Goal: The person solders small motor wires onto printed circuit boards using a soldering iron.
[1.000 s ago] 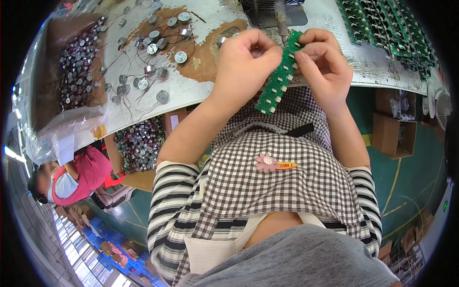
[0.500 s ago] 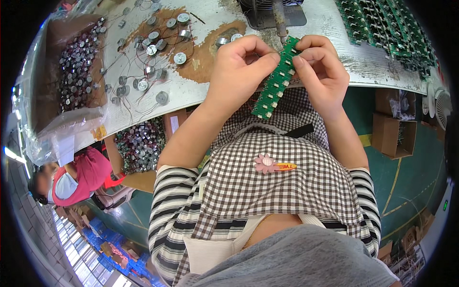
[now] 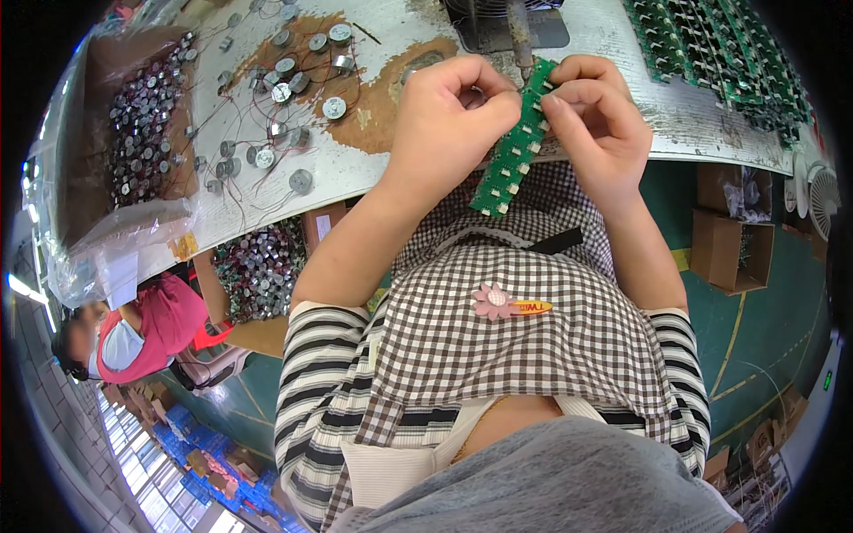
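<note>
A long green circuit board strip (image 3: 508, 169) with a row of small white connectors slants across the front edge of the bench. My right hand (image 3: 604, 124) pinches its upper right edge between thumb and bent fingers. Against the board's left edge, my left hand (image 3: 458, 120) has thumb and forefinger pressed together. Whatever it pinches is hidden by the fingers. Just beyond the board's top end stands a metal rod-like tool (image 3: 521, 35), its tip close to the strip.
Small round metal motors with thin wires (image 3: 284, 80) lie scattered on the worn white bench (image 3: 382, 182). An open, plastic-lined box (image 3: 98, 98) at left holds many more. Green boards (image 3: 711, 62) are piled at right. Cardboard boxes (image 3: 724, 249) stand below. A seated person (image 3: 155, 324) is at lower left.
My left hand has shifted slightly up and left, covering a motor behind it. The board has moved up a little at its top end, with my right hand still on it.
</note>
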A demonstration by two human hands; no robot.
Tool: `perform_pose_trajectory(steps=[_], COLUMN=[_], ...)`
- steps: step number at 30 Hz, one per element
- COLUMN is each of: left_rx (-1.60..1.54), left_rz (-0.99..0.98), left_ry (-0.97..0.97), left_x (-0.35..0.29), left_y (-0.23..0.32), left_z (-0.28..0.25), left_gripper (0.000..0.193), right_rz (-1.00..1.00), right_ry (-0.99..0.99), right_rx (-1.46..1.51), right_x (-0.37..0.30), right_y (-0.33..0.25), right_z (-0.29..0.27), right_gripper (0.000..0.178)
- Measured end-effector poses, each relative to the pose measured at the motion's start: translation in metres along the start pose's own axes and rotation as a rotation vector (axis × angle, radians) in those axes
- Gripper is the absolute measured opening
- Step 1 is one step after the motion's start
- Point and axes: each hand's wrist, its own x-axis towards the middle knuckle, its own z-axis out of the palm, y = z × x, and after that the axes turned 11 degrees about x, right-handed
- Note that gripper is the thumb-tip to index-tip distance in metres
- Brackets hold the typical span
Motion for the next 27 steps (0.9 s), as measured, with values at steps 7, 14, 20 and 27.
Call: perform_pose_trajectory(steps=[7, 14, 20, 27], left_rx=[0.023, 0.076, 0.127, 0.304], left_rz=[-0.021, -0.024, -0.008, -0.008], left_ry=[-0.007, -0.062, -0.028, -0.114], left_x=[-0.006, 0.003, -0.001, -0.007], left_y=[-0.004, -0.001, 0.000, -0.001], left_z=[0.001, -0.001, -0.001, -0.011], left_gripper=[0.007, 0.007, 0.008, 0.014], right_rz=[0.039, 0.029, 0.065, 0.107], right_ry=[-0.008, 0.022, 0.007, 0.051], right_rx=[0.100, 0.002, 0.038, 0.038], right_x=[-0.009, 0.000, -0.005, -0.011], right_y=[0.002, -0.001, -0.003, -0.005], right_z=[0.002, 0.001, 0.002, 0.007], right_gripper=[0.005, 0.007, 0.006, 0.006])
